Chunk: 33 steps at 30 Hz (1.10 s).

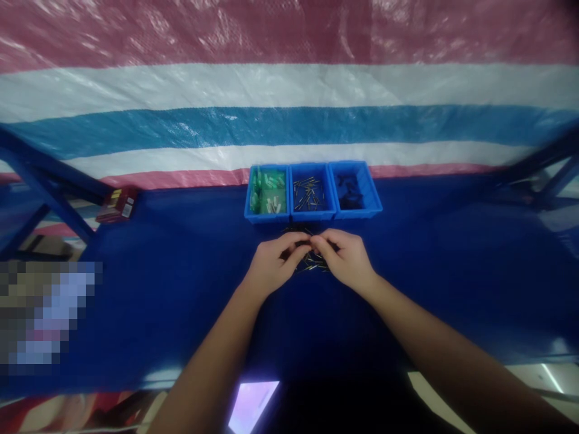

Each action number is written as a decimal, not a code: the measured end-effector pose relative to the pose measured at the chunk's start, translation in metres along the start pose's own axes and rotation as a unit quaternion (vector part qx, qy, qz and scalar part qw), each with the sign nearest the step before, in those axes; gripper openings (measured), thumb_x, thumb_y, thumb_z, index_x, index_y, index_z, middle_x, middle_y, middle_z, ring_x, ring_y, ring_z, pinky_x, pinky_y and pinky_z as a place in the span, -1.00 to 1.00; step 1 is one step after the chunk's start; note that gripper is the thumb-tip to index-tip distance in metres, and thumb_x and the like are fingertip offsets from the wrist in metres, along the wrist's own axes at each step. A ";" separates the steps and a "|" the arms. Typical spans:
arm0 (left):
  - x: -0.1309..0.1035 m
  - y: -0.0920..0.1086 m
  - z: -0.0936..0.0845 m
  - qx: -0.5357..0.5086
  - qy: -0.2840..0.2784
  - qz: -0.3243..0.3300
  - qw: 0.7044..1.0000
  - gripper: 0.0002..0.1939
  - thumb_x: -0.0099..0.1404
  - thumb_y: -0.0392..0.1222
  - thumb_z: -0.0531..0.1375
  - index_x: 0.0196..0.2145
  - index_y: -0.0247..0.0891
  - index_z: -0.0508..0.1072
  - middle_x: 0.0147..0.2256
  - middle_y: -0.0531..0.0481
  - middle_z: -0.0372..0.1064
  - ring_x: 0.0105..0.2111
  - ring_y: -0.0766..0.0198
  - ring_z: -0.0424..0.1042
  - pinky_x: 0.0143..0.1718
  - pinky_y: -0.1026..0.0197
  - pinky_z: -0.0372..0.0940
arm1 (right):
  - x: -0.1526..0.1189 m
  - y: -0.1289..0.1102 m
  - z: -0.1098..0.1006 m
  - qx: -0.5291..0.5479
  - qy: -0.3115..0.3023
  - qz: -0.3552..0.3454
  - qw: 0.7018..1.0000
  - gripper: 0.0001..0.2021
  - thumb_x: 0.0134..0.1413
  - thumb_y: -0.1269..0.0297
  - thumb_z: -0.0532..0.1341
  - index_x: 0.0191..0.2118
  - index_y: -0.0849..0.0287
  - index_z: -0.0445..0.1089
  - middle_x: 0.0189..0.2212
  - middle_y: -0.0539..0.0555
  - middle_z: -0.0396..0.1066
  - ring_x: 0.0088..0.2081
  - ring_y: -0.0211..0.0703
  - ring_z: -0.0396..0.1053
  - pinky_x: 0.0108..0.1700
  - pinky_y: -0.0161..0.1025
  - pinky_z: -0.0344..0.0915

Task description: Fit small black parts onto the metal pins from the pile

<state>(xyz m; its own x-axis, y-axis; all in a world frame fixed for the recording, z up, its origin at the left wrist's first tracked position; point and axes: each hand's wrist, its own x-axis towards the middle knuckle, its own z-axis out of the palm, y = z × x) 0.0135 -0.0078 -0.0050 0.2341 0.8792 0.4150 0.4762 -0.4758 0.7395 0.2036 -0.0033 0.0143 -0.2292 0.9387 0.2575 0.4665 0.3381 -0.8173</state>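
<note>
My left hand (277, 260) and my right hand (344, 255) meet over the middle of the table, fingertips pinched together. Whatever lies between the fingertips is too small and too covered to make out. Beneath and just behind both hands is a loose pile of thin dark and brass-coloured metal pieces (313, 263), partly hidden by the fingers. Just beyond the hands stand three blue bins side by side. The left bin (266, 219) has green bags and small white pieces, the middle bin (313, 215) slender metallic pieces, the right bin (360, 213) dark pieces.
The table has a dark blue top (181, 289). A dark red box (117, 205) sits at its far left, beside a blue metal frame (49, 175). Behind the bins hangs a striped plastic sheet (289, 87). Another blue frame (543, 160) stands at the right.
</note>
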 end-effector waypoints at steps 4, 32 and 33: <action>0.000 -0.002 0.000 0.015 0.006 -0.002 1.000 -0.85 0.36 -0.14 0.25 -0.16 -0.16 0.58 -0.33 0.06 0.58 -0.43 0.39 0.51 -0.29 0.38 0.42 | 0.000 -0.001 0.000 0.005 -0.008 -0.006 1.000 -0.72 0.33 0.19 0.16 -0.40 0.14 0.47 -0.45 0.03 0.49 -0.39 -0.21 0.41 -0.31 -0.24 0.28; 0.003 0.000 -0.003 0.031 0.011 0.025 0.999 -0.87 0.36 -0.15 0.26 -0.20 -0.15 0.61 -0.29 0.06 0.62 -0.34 0.31 0.60 -0.19 0.31 0.48 | 0.000 -0.004 0.002 0.051 -0.004 0.038 0.998 -0.79 0.25 0.14 0.24 -0.34 0.14 0.51 -0.45 0.01 0.50 -0.46 -0.25 0.37 -0.39 -0.28 0.28; 0.003 -0.001 -0.003 0.031 0.016 0.031 0.999 -0.88 0.36 -0.16 0.26 -0.20 -0.15 0.62 -0.28 0.05 0.63 -0.33 0.31 0.60 -0.18 0.30 0.49 | 0.000 -0.005 0.002 0.070 -0.002 0.050 0.996 -0.81 0.22 0.14 0.26 -0.30 0.13 0.52 -0.42 0.02 0.52 -0.45 -0.25 0.38 -0.40 -0.28 0.29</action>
<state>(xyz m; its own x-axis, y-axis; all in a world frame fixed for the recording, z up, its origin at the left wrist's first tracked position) 0.0114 -0.0050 -0.0028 0.2372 0.8463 0.4769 0.5134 -0.5260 0.6781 0.1999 -0.0051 0.0170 -0.1915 0.9670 0.1682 0.3636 0.2291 -0.9030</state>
